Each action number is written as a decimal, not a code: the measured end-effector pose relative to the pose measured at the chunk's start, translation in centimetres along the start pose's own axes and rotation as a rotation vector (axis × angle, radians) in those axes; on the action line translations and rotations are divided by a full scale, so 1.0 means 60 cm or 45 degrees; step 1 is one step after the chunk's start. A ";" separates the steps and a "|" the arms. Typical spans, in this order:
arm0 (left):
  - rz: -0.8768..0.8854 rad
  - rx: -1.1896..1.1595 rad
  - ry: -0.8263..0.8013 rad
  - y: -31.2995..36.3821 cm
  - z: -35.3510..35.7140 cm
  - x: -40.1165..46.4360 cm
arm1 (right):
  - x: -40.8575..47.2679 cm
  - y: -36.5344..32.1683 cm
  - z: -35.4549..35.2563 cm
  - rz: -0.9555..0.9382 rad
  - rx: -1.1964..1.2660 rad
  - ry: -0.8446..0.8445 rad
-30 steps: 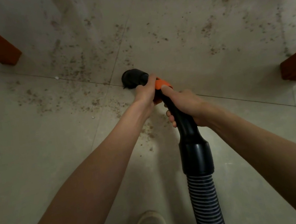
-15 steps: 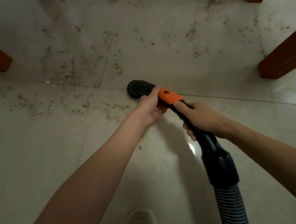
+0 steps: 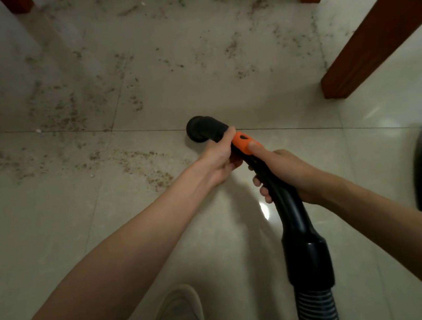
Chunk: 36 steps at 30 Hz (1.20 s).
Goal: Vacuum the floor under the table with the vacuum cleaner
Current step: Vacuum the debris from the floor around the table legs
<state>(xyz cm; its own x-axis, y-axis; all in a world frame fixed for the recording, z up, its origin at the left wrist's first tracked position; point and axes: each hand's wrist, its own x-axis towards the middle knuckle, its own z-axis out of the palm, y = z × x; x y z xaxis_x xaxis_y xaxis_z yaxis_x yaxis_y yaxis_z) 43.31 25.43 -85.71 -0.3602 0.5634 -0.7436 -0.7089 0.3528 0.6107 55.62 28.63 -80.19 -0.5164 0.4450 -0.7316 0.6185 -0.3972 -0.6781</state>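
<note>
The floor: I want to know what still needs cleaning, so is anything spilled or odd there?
Yes. Brown crumbs lie scattered over the pale floor between the wooden legs, ahead and left of the nozzle. Nothing looks damaged.

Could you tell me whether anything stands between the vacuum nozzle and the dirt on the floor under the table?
Nothing visible does. The nozzle sits on the floor, with bare tile between it and the dirt ahead. The table legs stand off to the sides.
</note>
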 end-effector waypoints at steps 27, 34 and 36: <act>-0.127 -0.106 0.078 -0.079 0.007 -0.038 | -0.040 0.035 -0.008 0.107 -0.261 0.020; -0.085 -0.089 0.058 -0.072 -0.010 -0.044 | -0.032 0.033 -0.001 0.086 -0.315 0.020; -0.069 -0.108 0.075 -0.067 -0.014 -0.043 | -0.026 0.028 0.007 0.093 -0.325 0.021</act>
<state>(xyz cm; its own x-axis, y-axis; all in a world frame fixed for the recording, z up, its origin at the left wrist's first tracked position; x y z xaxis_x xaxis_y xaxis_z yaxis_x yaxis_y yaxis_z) 46.62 21.93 -86.47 -0.3530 0.4995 -0.7911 -0.7761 0.3159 0.5458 57.25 26.91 -80.20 -0.4565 0.4365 -0.7752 0.7843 -0.2140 -0.5823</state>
